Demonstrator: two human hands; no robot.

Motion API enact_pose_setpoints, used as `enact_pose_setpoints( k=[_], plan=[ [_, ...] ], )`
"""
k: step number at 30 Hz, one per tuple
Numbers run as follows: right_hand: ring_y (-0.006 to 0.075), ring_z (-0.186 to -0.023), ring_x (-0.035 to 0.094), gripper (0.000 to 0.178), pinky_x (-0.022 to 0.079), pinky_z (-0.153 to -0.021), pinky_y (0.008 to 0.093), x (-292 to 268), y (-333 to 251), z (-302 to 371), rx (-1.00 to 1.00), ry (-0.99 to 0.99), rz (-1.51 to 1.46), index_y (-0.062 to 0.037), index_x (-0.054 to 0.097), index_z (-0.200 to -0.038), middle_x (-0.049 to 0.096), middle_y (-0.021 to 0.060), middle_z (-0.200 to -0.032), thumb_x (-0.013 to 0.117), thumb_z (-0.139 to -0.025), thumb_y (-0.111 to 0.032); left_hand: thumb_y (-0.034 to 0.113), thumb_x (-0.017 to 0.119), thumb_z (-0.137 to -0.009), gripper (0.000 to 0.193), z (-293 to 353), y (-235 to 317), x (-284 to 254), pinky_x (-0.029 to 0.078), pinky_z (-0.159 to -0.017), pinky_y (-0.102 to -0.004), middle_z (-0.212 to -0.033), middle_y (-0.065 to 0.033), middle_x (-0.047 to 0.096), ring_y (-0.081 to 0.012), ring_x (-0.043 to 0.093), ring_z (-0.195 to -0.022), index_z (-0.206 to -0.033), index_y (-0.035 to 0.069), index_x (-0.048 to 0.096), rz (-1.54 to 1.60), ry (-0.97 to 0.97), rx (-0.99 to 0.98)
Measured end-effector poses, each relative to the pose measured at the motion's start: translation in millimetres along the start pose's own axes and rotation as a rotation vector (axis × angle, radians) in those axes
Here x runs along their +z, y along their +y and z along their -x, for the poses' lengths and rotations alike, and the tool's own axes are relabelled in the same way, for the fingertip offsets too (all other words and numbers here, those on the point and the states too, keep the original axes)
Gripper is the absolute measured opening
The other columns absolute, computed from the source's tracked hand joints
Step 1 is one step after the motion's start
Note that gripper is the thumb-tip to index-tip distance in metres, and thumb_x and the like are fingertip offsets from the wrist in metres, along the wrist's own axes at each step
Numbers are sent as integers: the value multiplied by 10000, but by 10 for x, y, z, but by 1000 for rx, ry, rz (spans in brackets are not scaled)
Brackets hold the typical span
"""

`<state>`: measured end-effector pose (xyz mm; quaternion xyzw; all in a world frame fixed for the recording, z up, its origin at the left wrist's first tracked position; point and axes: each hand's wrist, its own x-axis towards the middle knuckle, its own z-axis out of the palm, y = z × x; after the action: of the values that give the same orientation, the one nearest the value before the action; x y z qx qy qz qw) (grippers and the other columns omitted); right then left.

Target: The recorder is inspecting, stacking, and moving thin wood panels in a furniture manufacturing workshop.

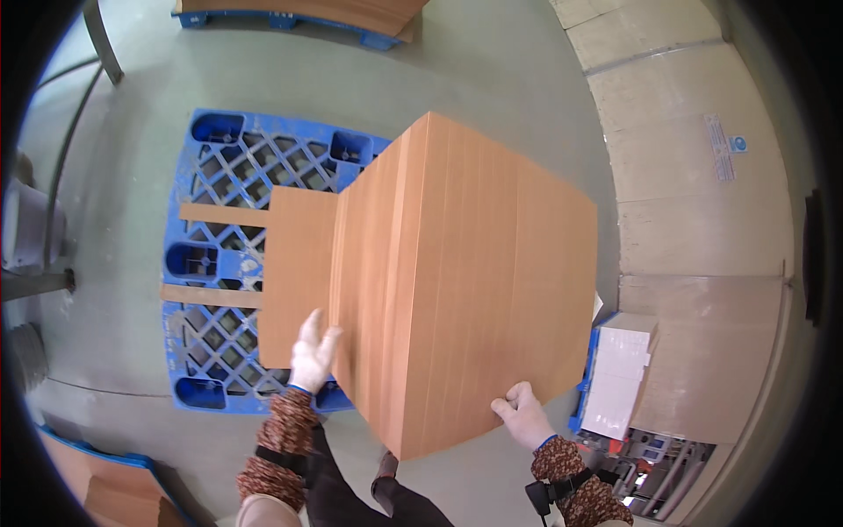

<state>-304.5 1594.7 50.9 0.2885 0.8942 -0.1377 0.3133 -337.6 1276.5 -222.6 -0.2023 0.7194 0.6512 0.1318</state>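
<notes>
A large brown cardboard sheet (500,272), bent along a crease, tilts over the right part of a blue plastic pallet (198,158). My right hand (525,417), in a white glove, pinches the sheet's near edge. My left hand (313,353), also gloved, is by the sheet's left border with thumb and fingers apart; whether it touches the sheet I cannot tell. Left of the sheet, a flat cardboard piece (299,272) lies on the pallet. Two cardboard strips (219,215) stick out leftward from under it.
Another blue pallet (285,19) bearing cardboard stands at the far side. White boxes (622,373) sit on the right, before a pale panelled wall (694,228). More cardboard (114,483) is at the lower left. Metal legs (104,44) rise at the upper left.
</notes>
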Motion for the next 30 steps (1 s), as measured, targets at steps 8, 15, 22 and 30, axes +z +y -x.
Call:
enact_pose_setpoints(
  k=[8, 15, 22, 30],
  plan=[
    [343, -1014, 703, 538, 542, -908, 447, 54, 40, -43, -42, -33, -14, 19, 536, -1160, 714, 216, -1059, 725, -909, -418, 284, 566, -1028, 753, 520, 1592, 368, 151, -1274, -449, -1642, -341, 221, -436, 200, -1554, -1569, -122, 235, 131, -20, 423],
    [402, -1030, 696, 544, 534, -922, 485, 148, 122, -137, -100, 0, 3, 14, 547, -1155, 714, 246, -1073, 735, -895, -425, 470, 710, -919, 1027, 620, 1747, 661, 202, -1262, -479, -1622, -365, 227, -481, 206, -1532, -1568, -129, 185, -341, 20, 378],
    [423, -1049, 682, 546, 524, -931, 498, 135, 96, -204, -227, 52, -7, 23, 558, -1130, 707, 261, -1065, 730, -881, -432, 460, 697, -936, 981, 510, 1771, 545, 216, -1264, -445, -1627, -342, 251, -435, 237, -1537, -1568, -112, 212, -189, -12, 326],
    [358, -916, 650, 461, 514, -890, 457, 439, 644, -989, -323, 108, -200, 41, 562, -981, 665, 220, -940, 753, -841, -355, 497, 557, -978, 652, 1316, 915, -397, 456, -1079, -479, -1387, -275, 592, -424, 576, -1282, -1437, 35, 535, -524, -211, 53]
  ],
)
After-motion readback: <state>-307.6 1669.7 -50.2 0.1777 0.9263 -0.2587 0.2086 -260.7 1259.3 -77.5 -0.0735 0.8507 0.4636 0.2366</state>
